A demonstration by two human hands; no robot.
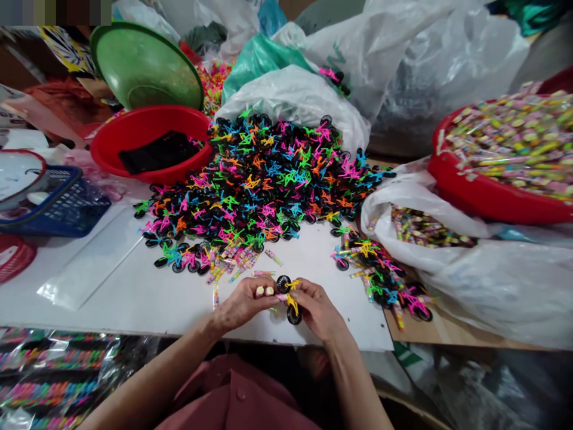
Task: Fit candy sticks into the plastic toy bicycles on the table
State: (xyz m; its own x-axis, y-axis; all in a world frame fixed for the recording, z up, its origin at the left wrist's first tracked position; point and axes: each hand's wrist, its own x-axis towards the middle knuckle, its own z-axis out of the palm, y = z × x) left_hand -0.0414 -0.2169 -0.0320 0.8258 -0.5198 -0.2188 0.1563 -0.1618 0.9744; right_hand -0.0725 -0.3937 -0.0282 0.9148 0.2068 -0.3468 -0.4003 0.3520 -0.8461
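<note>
Lower centre: left hand [242, 303] pinches candy tubes [269, 291], right hand [319, 309] grips yellow toy bike [293, 301] — seemingly lining them up (next move needs steady fingers).

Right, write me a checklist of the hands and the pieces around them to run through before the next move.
1. Left hand holding wrapped tubes: ok, two pale ends show.
2. Right hand gripping the yellow toy bike: ok, by its frame.
3. Toy bike fastened to a tube: cannot tell, the parts overlap between the fingers.
4. White work surface free of stray pieces: not ok, loose tubes lie just beyond the hands.
5. More toy bikes at hand: ok, a large pile lies past the loose tubes.
</note>
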